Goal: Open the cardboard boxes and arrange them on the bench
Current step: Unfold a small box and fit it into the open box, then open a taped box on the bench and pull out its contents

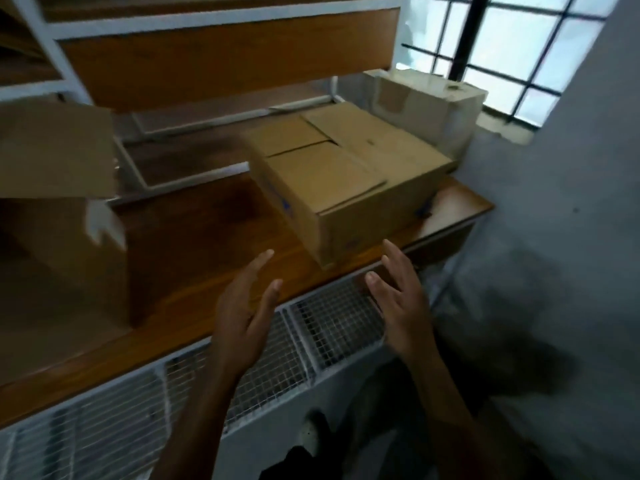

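Observation:
A brown cardboard box [346, 174] with its top flaps folded shut sits on the wooden bench [194, 258], toward its right end. A second cardboard box [59, 209] stands at the left with one flap raised. My left hand [246, 317] and my right hand [398, 299] hover just short of the bench's front edge, palms facing each other, fingers spread, holding nothing. Both hands are apart from the closed box, which lies just beyond them.
A pale box [429, 105] stands behind the brown one near the barred window [512, 53]. White-framed benches [207, 53] are stacked upside down at the back. White wire mesh [329, 323] runs under the bench front. A grey wall [571, 202] closes the right side.

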`<state>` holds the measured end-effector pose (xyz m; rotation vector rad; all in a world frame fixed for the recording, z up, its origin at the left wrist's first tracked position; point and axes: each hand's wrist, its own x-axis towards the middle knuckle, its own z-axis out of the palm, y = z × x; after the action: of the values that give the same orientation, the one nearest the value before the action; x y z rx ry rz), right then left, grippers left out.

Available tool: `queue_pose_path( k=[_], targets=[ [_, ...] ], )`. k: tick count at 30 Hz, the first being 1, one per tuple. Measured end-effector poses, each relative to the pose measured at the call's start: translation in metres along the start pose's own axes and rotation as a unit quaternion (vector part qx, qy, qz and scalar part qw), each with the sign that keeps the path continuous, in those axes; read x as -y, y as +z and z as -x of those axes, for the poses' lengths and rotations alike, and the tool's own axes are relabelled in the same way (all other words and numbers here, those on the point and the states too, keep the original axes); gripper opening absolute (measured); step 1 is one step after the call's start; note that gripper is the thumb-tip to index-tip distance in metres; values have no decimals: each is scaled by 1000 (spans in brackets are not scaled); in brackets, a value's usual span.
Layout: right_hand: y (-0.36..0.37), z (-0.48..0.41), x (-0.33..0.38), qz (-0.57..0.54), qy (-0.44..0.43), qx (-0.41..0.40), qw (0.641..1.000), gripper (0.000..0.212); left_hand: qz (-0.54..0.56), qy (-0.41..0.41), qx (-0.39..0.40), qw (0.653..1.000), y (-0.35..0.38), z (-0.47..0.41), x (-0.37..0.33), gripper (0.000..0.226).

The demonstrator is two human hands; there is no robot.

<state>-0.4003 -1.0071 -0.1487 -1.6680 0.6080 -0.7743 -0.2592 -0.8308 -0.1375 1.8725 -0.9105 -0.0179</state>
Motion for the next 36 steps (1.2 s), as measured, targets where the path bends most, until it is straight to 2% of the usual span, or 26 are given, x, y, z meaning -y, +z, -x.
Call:
queue_pose_path(
  k=[6, 11, 16, 19, 23, 26, 28, 32, 36],
  targets=[
    [-43, -61, -22, -3, -3, -25, 1000, 60, -6, 19, 11, 1000, 65, -71, -9, 57],
    [-65, -134, -33, 11, -11, -29, 999, 67, -38, 18, 2, 999, 112, -142, -17, 50],
    [-80, -207, -40, 78, -18, -56, 995, 46, -73, 6, -6, 997, 143, -207, -10, 46],
    [-89, -247, -50, 145, 7, -88, 985, 40, -139, -61, 0, 988, 155, -234, 5, 49],
    [-101, -307, -56, 309, 27, -114, 944, 34, -264, -213, 36, 940, 164, -261, 21, 65],
    [-115, -359, -73, 385, 29, -56, 921, 42, -292, -261, 47, 919, 170, -277, 26, 73],
    [-127, -390, -81, 409, 18, 8, 912, 58, -294, -296, 27, 908, 173, -285, 26, 75],
    [-144, -426, -87, 358, 55, 70, 929, 56, -287, -368, -17, 884, 177, -292, 24, 79],
    [-146, -431, -101, 263, 24, 17, 964, 54, -304, -394, -35, 867, 177, -296, 23, 75]
  ],
)
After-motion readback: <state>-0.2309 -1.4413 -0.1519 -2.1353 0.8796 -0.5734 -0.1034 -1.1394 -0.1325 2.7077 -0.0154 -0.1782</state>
